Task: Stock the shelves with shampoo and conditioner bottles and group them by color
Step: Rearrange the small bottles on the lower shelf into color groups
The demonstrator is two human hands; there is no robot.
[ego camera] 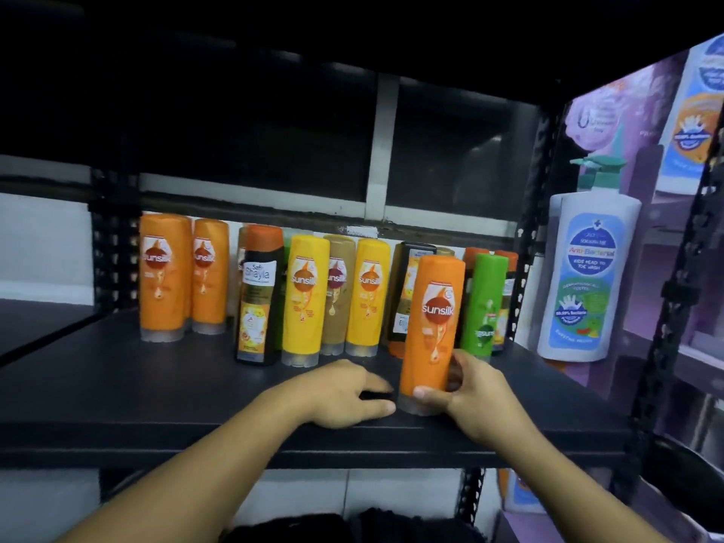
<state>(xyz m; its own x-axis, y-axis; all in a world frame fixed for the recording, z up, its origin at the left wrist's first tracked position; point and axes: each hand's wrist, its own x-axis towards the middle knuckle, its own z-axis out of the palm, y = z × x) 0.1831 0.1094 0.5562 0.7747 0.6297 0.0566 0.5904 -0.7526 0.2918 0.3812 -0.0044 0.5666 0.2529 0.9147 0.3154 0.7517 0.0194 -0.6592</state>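
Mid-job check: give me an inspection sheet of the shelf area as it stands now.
Surface: black shelf, bottles along its back.
Job's things: held orange bottle stands near the front; left orange bottles grouped; yellow bottles, brown bottle, green bottle mixed to their right.
Clutter: nothing seen.
Hands: right hand grips the held orange bottle's base; left hand rests on the shelf beside it.
Cables: nothing seen.
Surroundings: white pump bottle on the neighbouring rack, right.

Orange bottles (pixel 433 327) at least three, yellow bottles (pixel 305 299) two, green bottle (pixel 484 307) one.
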